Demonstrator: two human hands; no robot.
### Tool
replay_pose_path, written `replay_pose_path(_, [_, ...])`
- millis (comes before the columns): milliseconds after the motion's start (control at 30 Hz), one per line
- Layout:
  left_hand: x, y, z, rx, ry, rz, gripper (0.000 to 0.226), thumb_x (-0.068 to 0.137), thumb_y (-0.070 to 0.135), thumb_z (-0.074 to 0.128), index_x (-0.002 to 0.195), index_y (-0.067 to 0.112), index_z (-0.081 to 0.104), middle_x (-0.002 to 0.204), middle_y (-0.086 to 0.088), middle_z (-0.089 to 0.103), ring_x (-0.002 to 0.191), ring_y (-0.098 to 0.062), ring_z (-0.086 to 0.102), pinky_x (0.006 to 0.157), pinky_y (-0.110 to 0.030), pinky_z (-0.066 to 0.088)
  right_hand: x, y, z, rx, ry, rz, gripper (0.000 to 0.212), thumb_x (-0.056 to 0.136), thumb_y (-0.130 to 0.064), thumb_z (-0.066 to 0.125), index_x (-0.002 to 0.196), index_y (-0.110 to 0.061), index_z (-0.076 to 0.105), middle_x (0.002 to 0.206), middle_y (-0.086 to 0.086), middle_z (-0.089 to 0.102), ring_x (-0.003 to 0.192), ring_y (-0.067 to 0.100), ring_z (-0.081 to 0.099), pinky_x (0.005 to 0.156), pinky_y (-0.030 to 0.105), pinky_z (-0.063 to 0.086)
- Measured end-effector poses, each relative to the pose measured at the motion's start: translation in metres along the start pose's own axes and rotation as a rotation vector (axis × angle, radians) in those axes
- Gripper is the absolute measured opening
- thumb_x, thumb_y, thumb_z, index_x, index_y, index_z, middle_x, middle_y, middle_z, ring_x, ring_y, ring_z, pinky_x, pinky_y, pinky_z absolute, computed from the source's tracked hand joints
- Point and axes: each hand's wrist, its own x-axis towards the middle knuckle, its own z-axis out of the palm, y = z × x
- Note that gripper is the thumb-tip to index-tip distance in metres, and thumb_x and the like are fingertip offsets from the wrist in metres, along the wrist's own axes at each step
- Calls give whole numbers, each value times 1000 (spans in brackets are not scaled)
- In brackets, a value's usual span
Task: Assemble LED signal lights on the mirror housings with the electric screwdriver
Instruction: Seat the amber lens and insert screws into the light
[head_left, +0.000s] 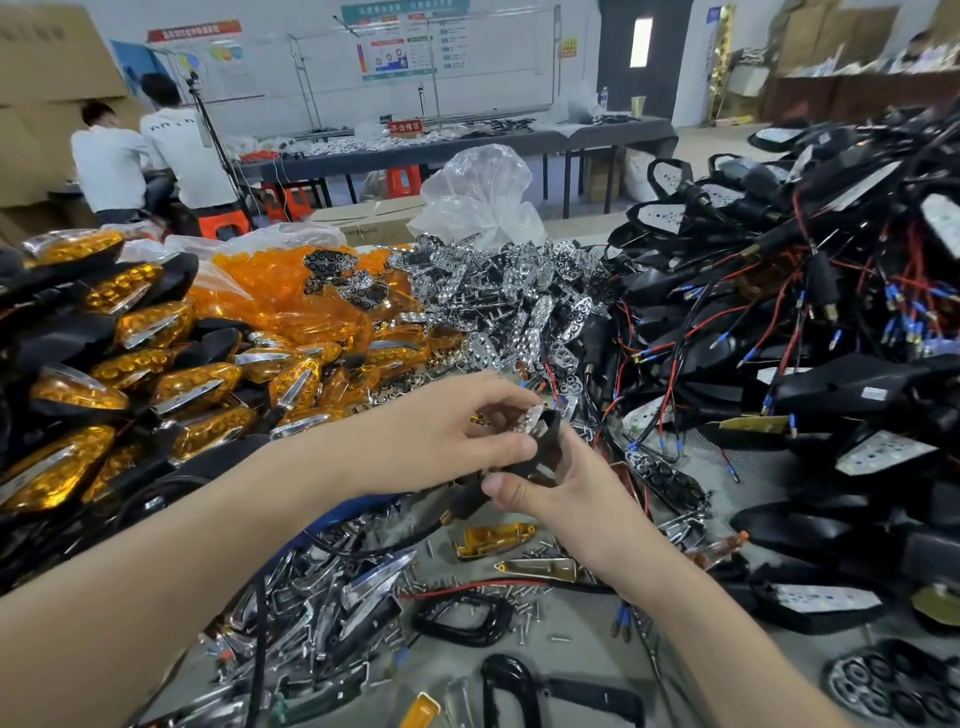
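Head view: just in front of the chrome reflector pile, the left hand pinches an LED reflector into the black mirror housing, which the right hand grips. Best seat it flush before any screwing.

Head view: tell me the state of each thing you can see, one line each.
Left hand, pinching the reflector at the housing's top.
Right hand, gripping the housing from below.
Housing, held above the table.
Reflector, held against the housing.
Amber lights, assembled, stacked at left.
Loose reflectors, heaped mid-table.
Wired housings, tangled pile at right.
Screws, scattered loose on the table.
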Motion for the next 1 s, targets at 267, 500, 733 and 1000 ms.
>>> replay_pose_path(267, [-4,-6,-1,2,-46,-50,41,95,39,64,133,27,56,117,17,59,109,5,56,98,-25,50,-1,-1,1,22,11,-14,85,55,-68,90,125,-29,59,123,-9,73,120,11,66,108,48,49])
replay_pose_path(500, [-7,-11,2,-101,-7,-29,33,94,38,67,125,32,57,110,23,64,107,0,62,92,-28,55,-1,-2,1,11,-2,-16,90,51,-72,89,125,-31,59,121,-12,73,119,8,66,108,46,48])
replay_pose_path(733, [-7,-13,0,-139,-27,-64,30,90,40,71,116,34,56,106,11,67,101,-10,64,88,-36,55,0,-1,0,-19,-5,2,79,57,-62,90,121,-29,60,115,-12,75,112,7,69,104,46,52])
replay_pose_path(1000, [-8,-10,1,-118,0,-83,33,86,47,72,112,35,56,100,14,62,92,-5,61,87,-31,54,1,0,-1,-29,16,0,67,59,-56,90,114,-27,63,109,-9,76,106,9,71,101,49,54])
